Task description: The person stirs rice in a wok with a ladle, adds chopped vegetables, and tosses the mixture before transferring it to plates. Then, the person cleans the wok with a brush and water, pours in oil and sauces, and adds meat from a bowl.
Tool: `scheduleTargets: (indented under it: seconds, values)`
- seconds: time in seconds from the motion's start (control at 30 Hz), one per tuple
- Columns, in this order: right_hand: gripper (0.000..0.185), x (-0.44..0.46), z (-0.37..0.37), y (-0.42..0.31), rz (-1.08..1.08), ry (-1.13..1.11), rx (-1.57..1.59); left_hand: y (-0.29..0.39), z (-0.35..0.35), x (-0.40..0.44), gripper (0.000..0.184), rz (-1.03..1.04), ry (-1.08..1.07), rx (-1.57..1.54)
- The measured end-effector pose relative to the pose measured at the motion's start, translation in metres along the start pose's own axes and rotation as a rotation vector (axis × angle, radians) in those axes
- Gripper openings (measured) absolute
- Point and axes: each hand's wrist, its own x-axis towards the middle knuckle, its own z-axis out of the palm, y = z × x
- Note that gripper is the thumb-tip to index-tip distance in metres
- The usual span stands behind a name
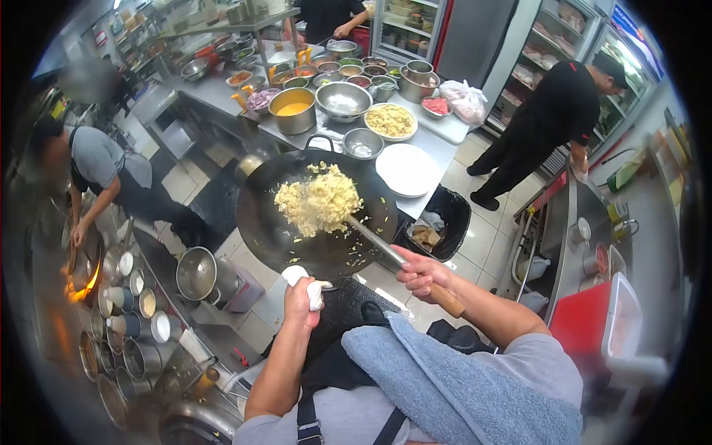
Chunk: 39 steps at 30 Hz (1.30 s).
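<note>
The wide round metal wok is black; the crumbly heap of food inside is pale yellow, flecked with green. The long-handled metal ladle has a silver-grey shaft and a light brown wooden grip. The small crumpled cloth is white, the thick textured towel plain grey-blue, the short-sleeved shirt light grey, the narrow straps black. The liquid in the deep steel pot is orange-yellow, the flat round plate white, and the boxy plastic tub red.

Head camera faces forward, down over the wok.
</note>
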Motion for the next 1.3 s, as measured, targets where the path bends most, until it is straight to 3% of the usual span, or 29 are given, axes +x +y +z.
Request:
scheduleTargets:
  seconds: [0.2, 0.37, 0.47, 0.5, 0.57, 0.6, 0.67, 0.8, 0.9, 0.97, 1.03, 1.1, 1.17, 1.2, 1.23, 1.27, 1.3]
  values:
    - [0.063, -0.049, 0.023, -0.039, -0.212, 0.113, -0.13, 0.004, 0.024, 0.016, 0.007, 0.018, -0.05, 0.04]
    - [0.073, -0.05, -0.003, -0.057, -0.367, 0.379, -0.456, 0.002, 0.014, 0.018, 0.008, -0.001, -0.05, 0.043]
    - [0.082, -0.036, -0.041, -0.062, -0.396, 0.729, -1.028, 0.002, 0.011, 0.013, 0.009, -0.017, -0.022, -0.012]
    - [0.087, -0.024, -0.079, -0.063, -0.405, 0.895, -1.431, 0.002, 0.007, 0.012, 0.009, -0.026, -0.012, -0.031]
    - [0.081, -0.007, -0.152, -0.059, -0.542, 1.133, -1.815, 0.0, -0.003, 0.01, 0.009, -0.038, -0.001, -0.043]
    - [0.081, -0.011, -0.153, -0.061, -0.541, 1.135, -1.811, -0.002, -0.011, 0.01, 0.01, -0.03, -0.006, -0.059]
    - [0.082, -0.018, -0.147, -0.084, -0.263, 1.286, -1.921, -0.005, -0.03, 0.007, 0.01, -0.036, -0.046, -0.09]
    - [0.084, -0.047, -0.103, -0.108, -0.335, 1.317, -2.125, 0.001, -0.047, -0.018, 0.01, -0.053, 0.038, -0.124]
    - [0.083, -0.061, -0.048, -0.099, -0.416, 1.286, -2.078, 0.002, -0.055, -0.008, 0.011, -0.055, 0.091, -0.164]
    - [0.083, -0.069, -0.037, -0.078, -0.779, 0.86, -1.971, 0.007, -0.054, -0.01, 0.012, -0.059, 0.103, -0.17]
    - [0.086, -0.066, -0.04, -0.051, -0.809, 0.523, -2.023, 0.012, -0.055, -0.016, 0.014, -0.056, 0.117, -0.233]
    - [0.086, -0.051, -0.036, -0.02, -0.398, 0.296, -1.996, 0.02, -0.059, -0.024, 0.012, -0.094, 0.095, -0.281]
    - [0.087, -0.027, -0.02, -0.001, -0.153, 0.163, -2.059, 0.02, -0.061, -0.028, 0.009, -0.039, 0.021, -0.249]
    - [0.087, -0.013, -0.016, -0.001, -0.211, 0.099, -2.051, 0.02, -0.072, -0.004, 0.01, 0.1, 0.04, -0.282]
    - [0.087, 0.003, -0.018, 0.0, -0.259, 0.028, -2.033, 0.031, -0.076, 0.037, 0.012, 0.172, 0.195, -0.382]
    - [0.087, 0.023, -0.027, 0.002, -0.369, -0.005, -2.029, 0.062, -0.042, 0.025, 0.014, 0.166, 0.244, -0.293]
    - [0.085, 0.035, -0.021, -0.001, -0.372, -0.009, -1.968, 0.072, -0.078, 0.077, 0.016, 0.202, 0.075, -0.249]
